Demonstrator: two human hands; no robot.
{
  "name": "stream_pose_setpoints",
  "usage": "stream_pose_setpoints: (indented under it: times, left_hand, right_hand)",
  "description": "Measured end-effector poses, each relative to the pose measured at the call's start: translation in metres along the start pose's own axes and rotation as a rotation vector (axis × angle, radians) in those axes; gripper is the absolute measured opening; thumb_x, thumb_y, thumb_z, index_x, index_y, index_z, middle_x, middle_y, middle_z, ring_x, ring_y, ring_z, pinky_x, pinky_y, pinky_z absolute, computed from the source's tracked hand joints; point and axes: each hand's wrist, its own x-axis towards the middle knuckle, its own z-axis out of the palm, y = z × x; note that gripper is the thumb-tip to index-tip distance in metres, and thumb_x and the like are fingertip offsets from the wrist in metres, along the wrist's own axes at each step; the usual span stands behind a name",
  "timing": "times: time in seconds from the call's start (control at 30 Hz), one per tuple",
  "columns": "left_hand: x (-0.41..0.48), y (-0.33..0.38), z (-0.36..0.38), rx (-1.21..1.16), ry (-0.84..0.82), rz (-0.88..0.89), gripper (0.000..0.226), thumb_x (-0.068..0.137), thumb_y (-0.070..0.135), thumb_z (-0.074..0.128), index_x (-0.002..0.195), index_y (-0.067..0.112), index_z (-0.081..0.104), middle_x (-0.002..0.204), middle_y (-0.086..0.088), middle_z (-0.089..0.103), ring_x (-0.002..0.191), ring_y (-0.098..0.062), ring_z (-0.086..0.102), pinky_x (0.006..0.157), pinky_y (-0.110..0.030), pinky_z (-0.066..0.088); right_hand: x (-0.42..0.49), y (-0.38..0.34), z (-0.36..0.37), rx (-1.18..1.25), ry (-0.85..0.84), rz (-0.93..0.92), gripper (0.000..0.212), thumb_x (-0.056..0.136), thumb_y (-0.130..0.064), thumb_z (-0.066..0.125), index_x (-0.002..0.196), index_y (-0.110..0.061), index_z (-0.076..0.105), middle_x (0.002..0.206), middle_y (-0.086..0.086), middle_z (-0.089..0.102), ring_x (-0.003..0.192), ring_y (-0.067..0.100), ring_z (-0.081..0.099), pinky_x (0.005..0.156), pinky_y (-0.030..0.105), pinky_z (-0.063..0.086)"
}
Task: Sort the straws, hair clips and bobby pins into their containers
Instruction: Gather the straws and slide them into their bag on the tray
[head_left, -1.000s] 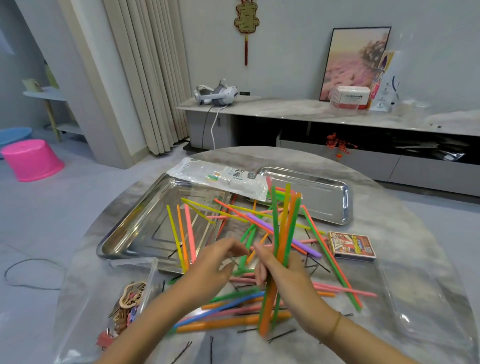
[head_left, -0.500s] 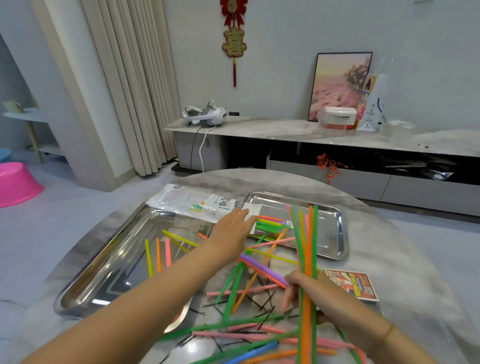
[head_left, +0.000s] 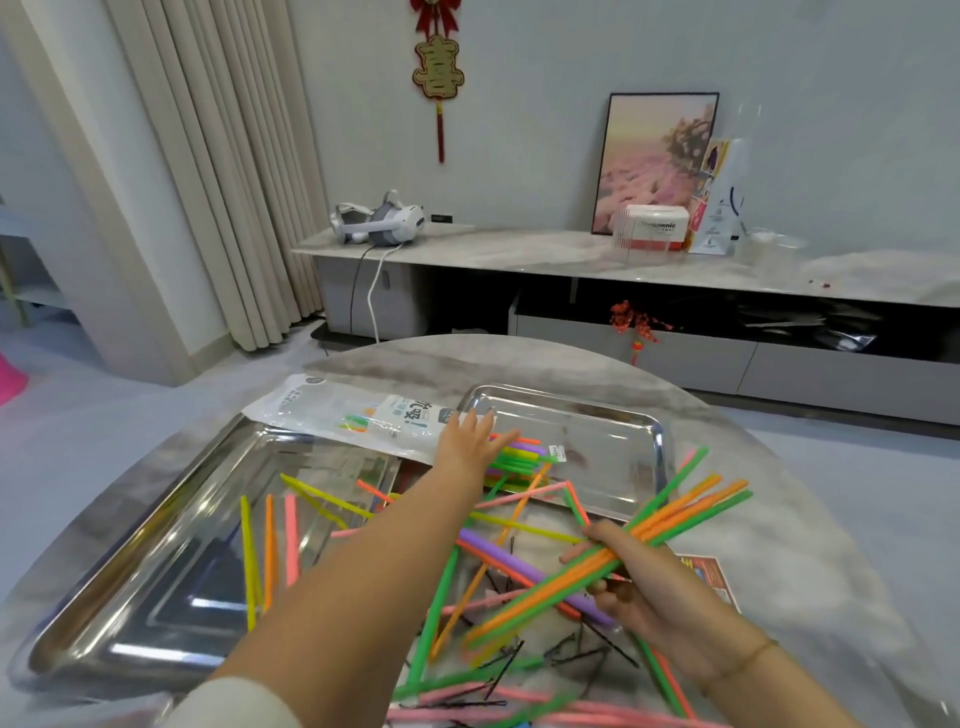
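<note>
My right hand (head_left: 641, 587) grips a bundle of green and orange straws (head_left: 691, 509), tilted up toward the right. My left hand (head_left: 470, 441) reaches far forward with fingers spread, touching the mouth end of a white plastic straw bag (head_left: 358, 413), where several straws (head_left: 519, 452) stick out of the bag. More loose straws (head_left: 498, 551) in many colours lie across the table and in the large steel tray (head_left: 156, 561). Black bobby pins (head_left: 571, 649) are scattered near me. No hair clips show in this view.
A smaller steel tray (head_left: 608, 415) sits at the back right of the round marble table (head_left: 779, 519). A small printed box (head_left: 706, 571) lies right of my right hand. Behind the table stands a low cabinet with a headset (head_left: 379, 223).
My left hand stretched forward from the straw pile to the bag's mouth. My right hand tipped its straw bundle from upright over to the right. The view lifted upward.
</note>
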Motion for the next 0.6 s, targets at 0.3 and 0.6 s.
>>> stream_pose_setpoints:
  times: [0.3,0.6]
  left_hand:
    - [0.007,-0.006,-0.008,0.023,0.001,0.018,0.077,0.087,0.017,0.060,0.147,0.027,0.013,0.150,-0.007,0.026,0.138,-0.027,0.025,0.105,-0.037,0.032]
    - [-0.006,-0.025,-0.019,0.233,-0.061,0.136,0.084,0.081,0.018,0.067,0.147,0.016,0.014,0.154,-0.008,0.018,0.141,-0.030,0.016,0.109,-0.032,0.021]
  right_hand:
    - [-0.003,-0.006,-0.007,0.217,-0.047,-0.052,0.027,0.069,-0.014,0.075,0.083,0.009,0.072,0.068,0.012,0.066,0.049,0.014,0.054,0.043,0.017,0.050]
    - [0.009,-0.005,-0.010,0.407,-0.084,0.005,0.010,0.075,-0.005,0.070,0.070,0.003,0.073,0.069,0.010,0.064,0.051,0.011,0.051,0.044,0.013,0.049]
